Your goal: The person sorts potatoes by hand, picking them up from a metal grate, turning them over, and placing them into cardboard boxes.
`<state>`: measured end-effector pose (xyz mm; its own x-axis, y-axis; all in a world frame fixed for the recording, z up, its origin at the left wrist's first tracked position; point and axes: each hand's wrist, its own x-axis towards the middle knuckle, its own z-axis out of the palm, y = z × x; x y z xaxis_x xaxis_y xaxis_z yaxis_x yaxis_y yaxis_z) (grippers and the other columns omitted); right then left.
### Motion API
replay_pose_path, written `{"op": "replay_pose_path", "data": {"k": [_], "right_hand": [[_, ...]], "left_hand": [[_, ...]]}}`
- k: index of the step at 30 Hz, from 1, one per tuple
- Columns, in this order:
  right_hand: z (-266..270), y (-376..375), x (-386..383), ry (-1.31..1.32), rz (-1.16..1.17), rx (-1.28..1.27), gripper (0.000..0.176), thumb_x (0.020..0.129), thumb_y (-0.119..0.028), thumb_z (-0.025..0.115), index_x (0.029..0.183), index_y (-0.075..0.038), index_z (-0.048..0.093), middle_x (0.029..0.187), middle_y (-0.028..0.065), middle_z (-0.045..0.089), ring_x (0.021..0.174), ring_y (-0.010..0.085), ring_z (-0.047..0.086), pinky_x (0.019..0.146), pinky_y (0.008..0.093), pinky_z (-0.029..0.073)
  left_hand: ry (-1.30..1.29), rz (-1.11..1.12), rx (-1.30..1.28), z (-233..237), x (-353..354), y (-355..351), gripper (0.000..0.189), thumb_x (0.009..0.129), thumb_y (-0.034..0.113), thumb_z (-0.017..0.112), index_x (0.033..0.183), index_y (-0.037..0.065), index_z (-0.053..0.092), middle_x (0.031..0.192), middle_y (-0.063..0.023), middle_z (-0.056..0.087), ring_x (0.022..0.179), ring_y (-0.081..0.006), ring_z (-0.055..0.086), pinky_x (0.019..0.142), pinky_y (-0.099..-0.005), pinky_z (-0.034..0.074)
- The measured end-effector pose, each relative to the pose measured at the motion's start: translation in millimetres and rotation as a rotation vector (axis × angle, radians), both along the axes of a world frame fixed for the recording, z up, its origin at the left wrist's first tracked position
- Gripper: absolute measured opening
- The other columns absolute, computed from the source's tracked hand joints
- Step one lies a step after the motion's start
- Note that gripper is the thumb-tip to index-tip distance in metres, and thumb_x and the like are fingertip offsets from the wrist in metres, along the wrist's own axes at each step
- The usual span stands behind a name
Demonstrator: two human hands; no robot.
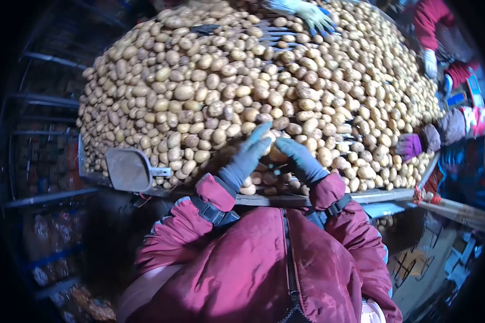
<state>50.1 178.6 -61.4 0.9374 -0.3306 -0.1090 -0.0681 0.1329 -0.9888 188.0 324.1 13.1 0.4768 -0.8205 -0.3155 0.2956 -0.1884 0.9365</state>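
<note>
In the head view, a wide heap of pale potatoes (pixel 184 92) spreads over the sorting table in front of me. My left hand (pixel 247 159), in a grey-blue glove, reaches into its near edge with fingers stretched out and apart. Opposite it, my right hand (pixel 302 160) points inward, its gloved fingers extended. A potato (pixel 277 153) lies between the two hands, close against the right fingertips; whether it is gripped is hard to see. Below the hands, several potatoes and a dark gap show near the table's front rim (pixel 269 200).
A metal scoop (pixel 128 169) sits at the front left rim. Across the heap is a co-worker's gloved hand (pixel 313 18) near bare slats (pixel 277 35). At the right are another person's purple glove (pixel 409 146) and a white-gloved hand (pixel 430 63). Metal rails (pixel 51 101) run along the left.
</note>
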Motion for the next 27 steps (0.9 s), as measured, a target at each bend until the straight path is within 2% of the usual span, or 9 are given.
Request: {"op": "replay_pose_path", "data": {"k": [3,6,9,11,13,15,18,23,27], "right_hand": [[28.3,14.0,-24.5,0.242,-0.086,0.855,0.031,0.104,-0.036,0.054,0.116,-0.009,0.065,0.096,0.0062,0.069,0.075,0.0158,0.068,0.061,0.0274,0.055],[61.8,4.2,-62.8,0.158,-0.077,0.769,0.027,0.103,-0.035,0.056,0.108,-0.010,0.065,0.086,0.0044,0.067,0.063,0.0120,0.062,0.052,0.0237,0.049],[85.0,-5.3,-113.3,0.106,-0.116,0.140,0.028,0.101,-0.032,0.059,0.112,-0.007,0.067,0.093,0.0058,0.068,0.070,0.0130,0.063,0.056,0.0258,0.051],[95.5,-15.5,-158.7,0.243,-0.347,0.482,0.030,0.099,-0.031,0.063,0.116,-0.006,0.068,0.098,0.0054,0.069,0.078,0.0138,0.064,0.061,0.0278,0.053],[95.1,-26.5,-214.7,0.250,-0.562,0.423,0.027,0.097,-0.025,0.067,0.112,-0.003,0.072,0.102,0.0021,0.069,0.094,0.0133,0.063,0.084,0.0283,0.051],[111.4,-28.3,-272.7,0.227,-0.809,0.443,0.027,0.098,-0.020,0.065,0.111,0.003,0.068,0.091,0.0063,0.066,0.082,0.0175,0.064,0.079,0.0290,0.052],[101.4,-44.0,-382.2,0.422,-0.920,-0.095,0.026,0.101,-0.020,0.061,0.111,0.002,0.070,0.093,0.0051,0.068,0.080,0.0132,0.060,0.077,0.0266,0.048],[83.1,-43.1,-540.7,0.799,-1.118,-0.264,0.036,0.098,-0.028,0.068,0.124,-0.003,0.071,0.114,0.0063,0.071,0.101,0.0152,0.064,0.089,0.0302,0.049],[64.3,-47.3,-539.7,0.680,-1.236,-0.209,0.038,0.100,-0.025,0.067,0.128,0.001,0.068,0.115,0.0104,0.072,0.105,0.0176,0.065,0.093,0.0315,0.051]], "left_hand": [[-0.284,-0.186,0.113,-7.6,-39.7,-17.0,0.057,0.107,0.037,0.057,0.154,0.008,0.044,0.153,-0.0150,0.052,0.143,-0.0254,0.046,0.120,-0.0371,0.035],[-0.479,-0.386,0.044,-53.1,-51.1,-28.2,0.060,0.105,0.040,0.059,0.154,0.008,0.045,0.153,-0.0189,0.050,0.145,-0.0340,0.043,0.121,-0.0425,0.033],[-0.792,-0.536,0.001,-45.8,-63.2,-42.5,0.052,0.102,0.037,0.063,0.143,0.006,0.056,0.146,-0.0193,0.054,0.138,-0.0347,0.049,0.117,-0.0418,0.038],[-0.398,-0.352,-0.070,-25.1,-65.1,-57.2,0.045,0.100,0.033,0.066,0.134,0.004,0.063,0.136,-0.0176,0.061,0.127,-0.0304,0.058,0.109,-0.0386,0.046],[-0.741,-0.356,0.036,-24.2,-35.8,-74.3,0.040,0.097,0.026,0.069,0.128,0.001,0.065,0.120,-0.0146,0.068,0.108,-0.0230,0.066,0.096,-0.0349,0.053],[-0.796,-0.251,0.085,-39.2,-14.5,-95.7,0.036,0.094,0.025,0.069,0.122,0.002,0.069,0.117,-0.0187,0.070,0.107,-0.0305,0.068,0.097,-0.0386,0.053],[-1.032,-0.318,-0.123,-101.3,10.7,-109.3,0.037,0.093,0.028,0.070,0.120,0.004,0.071,0.119,-0.0213,0.069,0.110,-0.0345,0.067,0.098,-0.0420,0.052],[-1.170,-0.433,0.315,-42.9,-24.7,-131.9,0.043,0.091,0.033,0.072,0.125,0.008,0.069,0.120,-0.0192,0.066,0.114,-0.0370,0.063,0.100,-0.0451,0.051],[-1.440,-0.609,0.188,-51.5,-58.5,-125.8,0.043,0.088,0.033,0.073,0.125,0.011,0.068,0.120,-0.0177,0.064,0.113,-0.0371,0.061,0.101,-0.0458,0.049]]}}
